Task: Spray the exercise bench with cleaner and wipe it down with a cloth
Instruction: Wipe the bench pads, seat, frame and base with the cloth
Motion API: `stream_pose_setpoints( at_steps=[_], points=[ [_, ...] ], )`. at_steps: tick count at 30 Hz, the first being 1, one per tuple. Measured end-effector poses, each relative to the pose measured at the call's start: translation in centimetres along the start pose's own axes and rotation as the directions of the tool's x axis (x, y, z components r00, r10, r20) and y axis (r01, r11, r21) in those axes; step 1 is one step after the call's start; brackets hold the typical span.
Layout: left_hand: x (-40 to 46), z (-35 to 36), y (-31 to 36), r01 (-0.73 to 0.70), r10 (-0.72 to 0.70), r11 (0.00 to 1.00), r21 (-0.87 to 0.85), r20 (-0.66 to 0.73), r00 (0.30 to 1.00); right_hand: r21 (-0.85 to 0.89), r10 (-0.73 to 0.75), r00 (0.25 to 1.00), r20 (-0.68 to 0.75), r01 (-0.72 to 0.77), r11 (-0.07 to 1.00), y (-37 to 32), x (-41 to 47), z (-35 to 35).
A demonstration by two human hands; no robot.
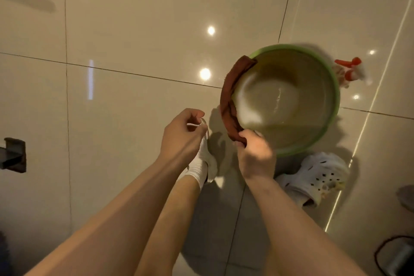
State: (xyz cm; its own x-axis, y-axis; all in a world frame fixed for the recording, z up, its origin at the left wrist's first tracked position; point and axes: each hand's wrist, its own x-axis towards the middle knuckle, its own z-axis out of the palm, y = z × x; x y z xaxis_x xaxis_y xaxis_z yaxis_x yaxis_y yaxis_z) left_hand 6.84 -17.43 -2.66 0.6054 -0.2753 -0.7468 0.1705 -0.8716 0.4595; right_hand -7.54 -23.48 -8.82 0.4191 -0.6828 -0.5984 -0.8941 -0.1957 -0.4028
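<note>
- Nearest me, glossy beige floor tiles (pixel 134 29) underfoot.
- My left hand (pixel 182 133) hovers with loosely curled fingers, grip holding nothing.
- My right hand (pixel 253 152) pinches the brown cloth (pixel 233 94), draped over the green basin (pixel 333 87) rim.
- Farthest, the red-topped spray bottle (pixel 347 71) lies beyond the basin.

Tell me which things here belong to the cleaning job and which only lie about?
For the job:
- brown cloth, gripped by the right hand
- green basin
- spray bottle

Lying about:
- white clog
- dark object at the left edge
</note>
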Motion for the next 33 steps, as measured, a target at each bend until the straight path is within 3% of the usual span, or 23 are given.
stream_pose_setpoints(
  at_steps=[6, 10, 13, 15, 19, 22, 27, 30, 33],
  points=[
    [-3.8, -3.9, 2.4, -0.106, 0.091, 0.988, 0.116, 0.129, 0.988, 0.035, -0.116, 0.984, -0.132, 0.121, 0.992, -4.5, -3.4, -6.9],
    [-8.7, -9.0, 7.8, -0.309, 0.253, 0.933, 0.185, 0.274, 0.928, 0.274, 0.024, 0.997, -0.074, -0.003, 0.962, -11.1, -7.8, -14.7],
    [-13.6, -13.6, 12.4, -0.416, 0.355, 0.904, 0.103, 0.363, 0.861, 0.484, 0.067, 0.998, 0.021, -0.069, 0.872, -16.4, -11.4, -21.7],
    [-16.9, -16.3, 14.6, -0.467, 0.423, 0.884, 0.033, 0.372, 0.826, 0.52, 0.059, 0.994, 0.088, -0.096, 0.849, -19.7, -13.9, -26.1],
    [-22.9, -21.2, 18.4, -0.482, 0.515, 0.856, -0.188, 0.215, 0.83, 0.644, -0.08, 0.977, 0.196, -0.067, 0.762, -25.6, -19.4, -34.6],
    [-27.3, -24.4, 20.6, -0.576, 0.592, 0.799, -0.172, 0.054, 0.804, 0.678, -0.228, 0.941, 0.249, -0.002, 0.735, -28.3, -22.9, -38.8],
    [-34.0, -29.0, 23.0, -0.67, 0.654, 0.724, -0.163, -0.15, 0.742, 0.659, -0.377, 0.92, 0.105, 0.22, 0.719, -32.7, -28.0, -43.1],
    [-38.0, -32.8, 25.2, -0.7, 0.65, 0.681, -0.213, -0.263, 0.713, 0.6, -0.531, 0.847, 0.015, 0.417, 0.683, -35.6, -30.3, -46.1],
    [-42.1, -36.5, 27.9, -0.763, 0.665, 0.607, -0.223, -0.383, 0.641, 0.534, -0.67, 0.742, -0.033, 0.58, 0.616, -38.9, -32.4, -49.4]
  ],
)
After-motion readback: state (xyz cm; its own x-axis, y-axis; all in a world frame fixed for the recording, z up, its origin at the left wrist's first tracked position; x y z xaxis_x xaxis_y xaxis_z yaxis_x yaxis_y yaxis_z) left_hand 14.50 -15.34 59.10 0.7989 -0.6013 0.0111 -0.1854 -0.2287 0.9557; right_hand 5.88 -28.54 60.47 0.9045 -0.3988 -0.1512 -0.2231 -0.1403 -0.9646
